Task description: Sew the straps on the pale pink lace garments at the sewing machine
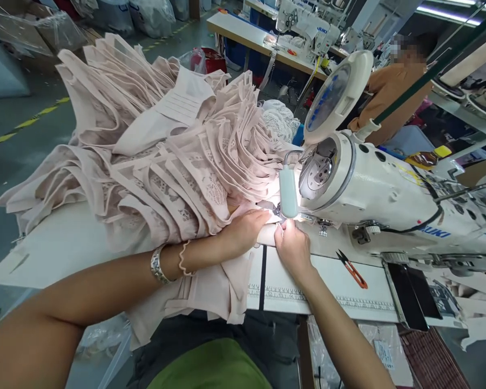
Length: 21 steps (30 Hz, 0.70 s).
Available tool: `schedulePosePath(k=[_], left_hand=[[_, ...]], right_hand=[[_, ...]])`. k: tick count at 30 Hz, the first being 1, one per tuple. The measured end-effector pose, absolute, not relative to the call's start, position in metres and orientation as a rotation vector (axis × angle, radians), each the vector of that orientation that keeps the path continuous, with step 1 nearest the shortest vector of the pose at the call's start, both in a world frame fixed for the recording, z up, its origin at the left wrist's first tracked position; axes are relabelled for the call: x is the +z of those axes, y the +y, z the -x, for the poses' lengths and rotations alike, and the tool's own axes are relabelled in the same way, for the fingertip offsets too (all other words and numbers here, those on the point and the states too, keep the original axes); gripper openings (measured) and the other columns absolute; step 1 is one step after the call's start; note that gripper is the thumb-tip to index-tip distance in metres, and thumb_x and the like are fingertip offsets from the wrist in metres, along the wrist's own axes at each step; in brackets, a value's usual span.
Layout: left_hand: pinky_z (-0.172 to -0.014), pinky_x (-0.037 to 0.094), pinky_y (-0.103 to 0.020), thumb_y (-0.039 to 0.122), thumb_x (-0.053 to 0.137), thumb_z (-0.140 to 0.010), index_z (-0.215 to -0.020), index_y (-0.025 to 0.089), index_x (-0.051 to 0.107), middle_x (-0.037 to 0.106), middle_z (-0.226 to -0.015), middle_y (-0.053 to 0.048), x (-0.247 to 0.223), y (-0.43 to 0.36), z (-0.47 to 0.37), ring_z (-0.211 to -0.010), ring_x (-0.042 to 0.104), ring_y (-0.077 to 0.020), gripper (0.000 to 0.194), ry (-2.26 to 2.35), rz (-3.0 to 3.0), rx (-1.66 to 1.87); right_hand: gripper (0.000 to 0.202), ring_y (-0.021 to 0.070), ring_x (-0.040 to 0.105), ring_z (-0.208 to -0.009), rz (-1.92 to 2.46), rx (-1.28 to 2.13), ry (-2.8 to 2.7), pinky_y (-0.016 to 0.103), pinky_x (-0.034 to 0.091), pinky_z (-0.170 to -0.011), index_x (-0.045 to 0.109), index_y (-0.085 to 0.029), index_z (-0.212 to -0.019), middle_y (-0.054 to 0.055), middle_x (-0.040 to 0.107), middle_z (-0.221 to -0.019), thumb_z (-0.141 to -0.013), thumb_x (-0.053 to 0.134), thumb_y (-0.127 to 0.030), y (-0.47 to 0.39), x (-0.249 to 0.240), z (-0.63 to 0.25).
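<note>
1. The pale pink fabric (266, 235) is placed at the stitching end of the sewing machine (344, 173)
2. Its edge is pinched between the right hand's (294, 247) thumb and fingers
3. It is touched by the left hand (249, 231); whether it is pinched there cannot be told
4. Pink garments (174, 178) are heaped beyond the left forearm
5. Orange-handled snips (352, 270) are laid near the right forearm

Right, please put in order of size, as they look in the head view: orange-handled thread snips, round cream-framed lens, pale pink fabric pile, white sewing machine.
Largest to smallest:
Fabric pile
Sewing machine
Lens
Snips
</note>
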<state>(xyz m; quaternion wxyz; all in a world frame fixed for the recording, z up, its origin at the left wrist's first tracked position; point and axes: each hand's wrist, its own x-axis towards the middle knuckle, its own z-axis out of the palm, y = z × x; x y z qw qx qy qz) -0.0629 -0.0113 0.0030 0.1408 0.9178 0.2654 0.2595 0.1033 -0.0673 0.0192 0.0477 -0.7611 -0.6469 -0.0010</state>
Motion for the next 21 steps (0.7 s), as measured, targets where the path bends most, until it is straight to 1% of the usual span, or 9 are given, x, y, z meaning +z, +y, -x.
schedulePosePath(k=[3, 6, 10, 14, 16, 18, 19, 21], left_hand=[[-0.108, 0.046, -0.028, 0.005, 0.036, -0.098, -0.130, 0.013, 0.055, 0.062, -0.135, -0.009, -0.002, -0.019, 0.064, -0.129, 0.055, -0.0136, 0.038, 0.569, -2.678, 0.775], [-0.114, 0.041, -0.033, 0.006, 0.035, -0.100, -0.133, 0.012, 0.052, 0.059, -0.140, -0.010, -0.001, -0.028, 0.063, -0.136, 0.049, -0.0174, 0.038, 0.526, -2.878, 0.671], [-0.115, 0.038, -0.035, 0.004, 0.035, -0.099, -0.129, 0.007, 0.055, 0.062, -0.134, -0.012, 0.003, -0.033, 0.064, -0.131, 0.054, -0.0218, 0.036, 0.569, -3.055, 0.652], [-0.110, 0.041, -0.037, 0.003, 0.035, -0.099, -0.126, 0.007, 0.056, 0.064, -0.129, -0.014, 0.002, -0.032, 0.062, -0.125, 0.057, -0.0226, 0.034, 0.570, -3.113, 0.683], [-0.108, 0.042, -0.037, 0.003, 0.037, -0.099, -0.125, 0.005, 0.056, 0.064, -0.127, -0.015, -0.001, -0.031, 0.060, -0.121, 0.059, -0.0230, 0.032, 0.570, -3.107, 0.719], [-0.108, 0.041, -0.037, 0.004, 0.038, -0.099, -0.124, 0.003, 0.055, 0.064, -0.125, -0.016, -0.003, -0.029, 0.058, -0.120, 0.058, -0.0234, 0.031, 0.553, -3.085, 0.770], [-0.108, 0.041, -0.036, 0.004, 0.038, -0.099, -0.123, 0.002, 0.055, 0.064, -0.124, -0.016, -0.004, -0.028, 0.057, -0.119, 0.058, -0.0235, 0.030, 0.541, -3.065, 0.786], [-0.105, 0.042, -0.035, 0.006, 0.037, -0.100, -0.118, 0.004, 0.056, 0.065, -0.119, -0.015, -0.002, -0.026, 0.055, -0.116, 0.058, -0.0228, 0.026, 0.513, -3.007, 0.771]], right_hand=[[0.011, 0.0165, 0.052, -0.057, 2.307, 0.045, -1.918, 0.026, 0.028, -0.056, 0.056, -0.019, -0.085, 0.003, 0.062, -0.064, -0.087, 0.045, -0.022, -0.069, 0.017, -0.107], [0.011, 0.0166, 0.052, -0.057, 2.250, 0.076, -1.895, 0.026, 0.029, -0.056, 0.054, -0.020, -0.083, 0.004, 0.062, -0.066, -0.086, 0.044, -0.021, -0.070, 0.016, -0.108], [0.019, 0.0178, 0.053, -0.056, 2.222, 0.115, -1.880, 0.027, 0.031, -0.056, 0.054, -0.020, -0.084, 0.004, 0.061, -0.065, -0.088, 0.035, -0.020, -0.070, 0.015, -0.109], [0.024, 0.0188, 0.056, -0.059, 2.116, 0.263, -1.896, 0.028, 0.038, -0.057, 0.056, -0.020, -0.089, 0.004, 0.063, -0.070, -0.093, 0.034, -0.027, -0.073, 0.019, -0.120], [0.023, 0.0201, 0.061, -0.069, 1.974, 0.373, -1.967, 0.030, 0.045, -0.064, 0.058, -0.020, -0.097, 0.005, 0.067, -0.079, -0.094, 0.040, -0.034, -0.076, 0.021, -0.130], [0.026, 0.0229, 0.064, -0.089, 1.801, 0.362, -2.057, 0.035, 0.051, -0.077, 0.060, -0.021, -0.108, 0.008, 0.069, -0.097, -0.093, 0.050, -0.039, -0.079, 0.021, -0.140], [0.028, 0.0243, 0.064, -0.099, 1.718, 0.309, -2.097, 0.038, 0.052, -0.085, 0.060, -0.021, -0.113, 0.010, 0.068, -0.107, -0.092, 0.053, -0.039, -0.081, 0.020, -0.144], [0.030, 0.0248, 0.059, -0.114, 1.583, 0.183, -2.160, 0.042, 0.048, -0.099, 0.059, -0.022, -0.122, 0.011, 0.066, -0.121, -0.095, 0.052, -0.034, -0.083, 0.015, -0.149]])
